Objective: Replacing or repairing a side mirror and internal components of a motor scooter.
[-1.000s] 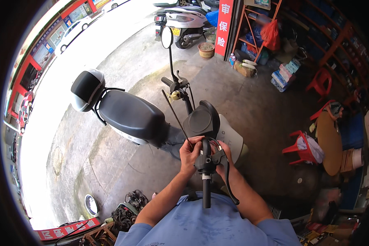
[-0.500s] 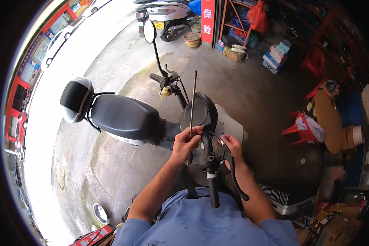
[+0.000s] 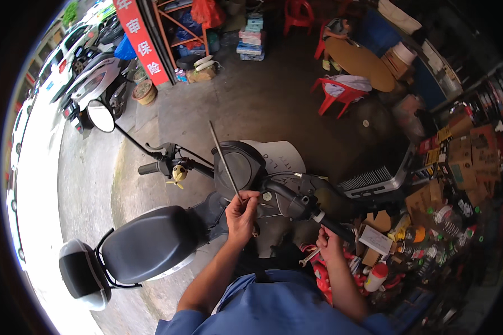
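Note:
A scooter stands before me with its black handlebar (image 3: pixel 285 192) running toward my right. My left hand (image 3: pixel 242 220) is closed round a long thin metal rod (image 3: pixel 222 153), beside the middle of the handlebar. The rod slants up and away past the round black front housing (image 3: pixel 243 167); its lower end is hidden in the hand. Just below the black right grip (image 3: pixel 335 228), my right hand (image 3: pixel 331 244) is closed on a small open-ended wrench (image 3: pixel 309 257), whose jaw sticks out to the left.
The scooter's left mirror (image 3: pixel 101 115) and black seat (image 3: pixel 156 243) lie to my left. Bottles, cardboard boxes (image 3: pixel 466 159) and a red-capped white bottle (image 3: pixel 376 277) crowd the right. A red chair (image 3: pixel 341 100) and oval table (image 3: pixel 360 64) stand farther back, with a person beside the table.
The view has swung right, so the scooter appears farther left and lower. My right hand has left the brake lever area and moved below the grip, where the wrench now shows. The rod leans left.

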Motion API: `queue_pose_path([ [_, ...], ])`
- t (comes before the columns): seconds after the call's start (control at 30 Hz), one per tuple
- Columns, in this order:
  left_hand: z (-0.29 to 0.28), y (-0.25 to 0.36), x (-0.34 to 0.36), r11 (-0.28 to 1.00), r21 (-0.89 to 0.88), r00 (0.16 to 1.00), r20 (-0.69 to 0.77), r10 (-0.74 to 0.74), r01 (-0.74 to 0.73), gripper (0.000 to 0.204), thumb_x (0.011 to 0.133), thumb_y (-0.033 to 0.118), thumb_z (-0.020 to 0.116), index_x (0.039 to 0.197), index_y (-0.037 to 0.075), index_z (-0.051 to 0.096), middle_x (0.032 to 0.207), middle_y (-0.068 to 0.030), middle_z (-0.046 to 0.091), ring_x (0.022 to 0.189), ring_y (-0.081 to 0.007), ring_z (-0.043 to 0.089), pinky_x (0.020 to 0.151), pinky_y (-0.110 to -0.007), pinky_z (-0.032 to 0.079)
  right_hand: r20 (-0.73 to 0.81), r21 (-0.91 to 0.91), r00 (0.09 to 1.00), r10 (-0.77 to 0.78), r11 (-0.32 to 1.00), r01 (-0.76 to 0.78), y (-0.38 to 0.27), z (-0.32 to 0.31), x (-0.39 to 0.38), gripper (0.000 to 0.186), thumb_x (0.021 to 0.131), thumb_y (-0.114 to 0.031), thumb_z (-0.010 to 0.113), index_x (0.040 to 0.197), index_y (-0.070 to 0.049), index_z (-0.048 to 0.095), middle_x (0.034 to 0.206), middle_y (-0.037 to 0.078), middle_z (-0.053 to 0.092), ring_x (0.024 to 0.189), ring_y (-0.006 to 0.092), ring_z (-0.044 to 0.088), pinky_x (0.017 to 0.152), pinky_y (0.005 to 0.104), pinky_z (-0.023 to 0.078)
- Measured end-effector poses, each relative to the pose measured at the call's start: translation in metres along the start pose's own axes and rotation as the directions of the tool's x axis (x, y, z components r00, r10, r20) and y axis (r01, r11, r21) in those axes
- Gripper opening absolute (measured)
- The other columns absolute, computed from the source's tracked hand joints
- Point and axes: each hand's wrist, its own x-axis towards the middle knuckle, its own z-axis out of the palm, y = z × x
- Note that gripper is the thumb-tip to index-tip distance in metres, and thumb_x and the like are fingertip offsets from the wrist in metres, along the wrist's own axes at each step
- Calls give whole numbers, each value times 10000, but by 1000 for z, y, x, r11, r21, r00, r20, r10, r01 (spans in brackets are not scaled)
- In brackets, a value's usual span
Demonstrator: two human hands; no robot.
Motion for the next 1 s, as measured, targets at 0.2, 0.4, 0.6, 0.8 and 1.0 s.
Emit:
queue_pose_path([
  [0.2,-28,-35,-41,991,75,977,194,91,-107,368,1006,241,437,690,56,464,610,-17,439,491,-87,329,472,-240,264,-152,209,982,-112,968,142,59,-42,-74,98,909,-145,540,882,-55,567,680,29,536,384,89,365,372,238,234],
  [0.4,-43,-32,-110,929,353,784,607,-134,-114,433,991,189,443,581,50,422,549,-3,428,499,-74,352,472,-248,265,-212,366,949,-233,881,298,116,-69,-124,129,891,-157,551,818,-51,559,587,7,471,392,85,348,391,257,244],
  [0.6,-20,-66,-187,723,614,430,773,-467,-318,307,919,245,567,712,18,559,628,10,498,563,-74,408,518,-257,310,-130,813,966,-223,533,232,156,-85,-159,131,954,-171,478,905,-60,527,665,-19,434,429,55,282,389,227,198],
  [0.8,5,-95,-273,622,695,70,685,-725,-362,175,888,181,597,883,7,579,673,-23,567,610,-93,522,569,-228,409,-331,856,878,-345,282,433,199,-130,-238,144,954,-177,442,915,-61,517,673,-13,440,422,64,266,383,242,196],
  [1.0,34,-108,-344,573,724,-352,459,-816,-384,126,939,148,534,885,42,574,640,57,436,548,-22,368,494,-202,283,-769,579,617,-163,229,782,258,-172,-301,197,933,-243,501,985,-61,555,799,46,595,604,123,534,552,252,396],
])
